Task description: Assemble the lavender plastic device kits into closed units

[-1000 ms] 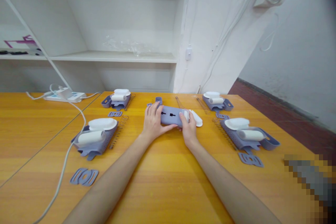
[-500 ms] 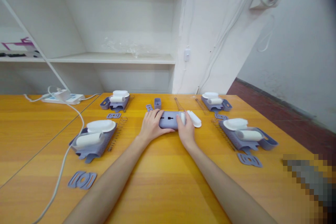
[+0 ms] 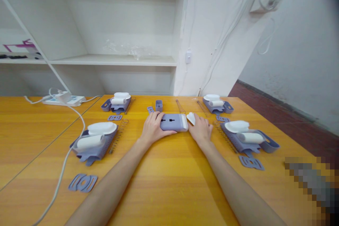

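Observation:
Flat on the table, a grey-purple plastic housing [image 3: 174,125] with dark keyhole-shaped slots is gripped by my left hand [image 3: 153,127] at its left end. White plastic [image 3: 183,123] shows at the housing's right end. Just right of it, my right hand [image 3: 200,130] is closed on a white oval cap [image 3: 190,118], which it partly covers. Behind the hands stand a small grey-purple cup-like part [image 3: 159,105] and a slotted flat plate [image 3: 150,109]. A thin coil spring [image 3: 180,107] lies near them.
Similar sets of parts sit left [image 3: 94,143] and right [image 3: 242,136], with springs [image 3: 118,136] and slotted plates [image 3: 251,162] beside them. A white cable [image 3: 61,173] crosses the table's left side from a power strip [image 3: 63,99]. White shelves [image 3: 113,59] rise behind.
My right hand has left the housing's right end and moved right onto the white oval cap, which lay there before. My left hand keeps its hold on the housing.

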Tool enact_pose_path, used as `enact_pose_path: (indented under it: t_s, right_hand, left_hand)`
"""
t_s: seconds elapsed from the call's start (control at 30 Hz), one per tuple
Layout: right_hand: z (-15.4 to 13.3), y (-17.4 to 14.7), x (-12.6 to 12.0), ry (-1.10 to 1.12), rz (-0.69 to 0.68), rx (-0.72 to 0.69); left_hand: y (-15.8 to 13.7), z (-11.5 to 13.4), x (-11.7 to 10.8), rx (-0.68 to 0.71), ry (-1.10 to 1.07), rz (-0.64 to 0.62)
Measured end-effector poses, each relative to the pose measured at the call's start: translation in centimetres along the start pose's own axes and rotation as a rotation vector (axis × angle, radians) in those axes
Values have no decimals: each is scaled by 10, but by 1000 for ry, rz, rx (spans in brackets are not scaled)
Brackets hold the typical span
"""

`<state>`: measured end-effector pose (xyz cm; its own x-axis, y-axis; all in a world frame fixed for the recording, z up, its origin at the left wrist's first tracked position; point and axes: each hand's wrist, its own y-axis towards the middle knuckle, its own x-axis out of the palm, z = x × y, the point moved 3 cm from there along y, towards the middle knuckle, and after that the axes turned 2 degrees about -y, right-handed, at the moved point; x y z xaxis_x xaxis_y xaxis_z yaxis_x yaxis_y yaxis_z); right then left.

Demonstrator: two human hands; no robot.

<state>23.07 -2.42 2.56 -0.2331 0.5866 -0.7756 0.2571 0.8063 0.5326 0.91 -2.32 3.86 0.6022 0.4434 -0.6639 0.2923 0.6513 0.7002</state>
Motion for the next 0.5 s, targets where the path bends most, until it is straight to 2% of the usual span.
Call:
enact_pose_path:
  t_s: [0.07, 0.17, 0.23, 0.37, 0.5]
  right_hand:
    - [2, 2, -1, 7, 11, -5]
    - [-5, 6, -11, 86, 103, -8]
    - [-16, 6, -18, 195, 128, -94]
    - [-43, -1, -18, 436, -81, -417]
    - [-56, -7, -11, 565, -209, -470]
  left_hand:
    - [1, 0, 0, 3, -2, -18]
    - [1, 0, 3, 3, -33, -59]
    - [1, -1, 6, -10, -63, -89]
    - [-1, -5, 11, -54, -137, -129]
    - [-2, -6, 13, -46, -191, -138]
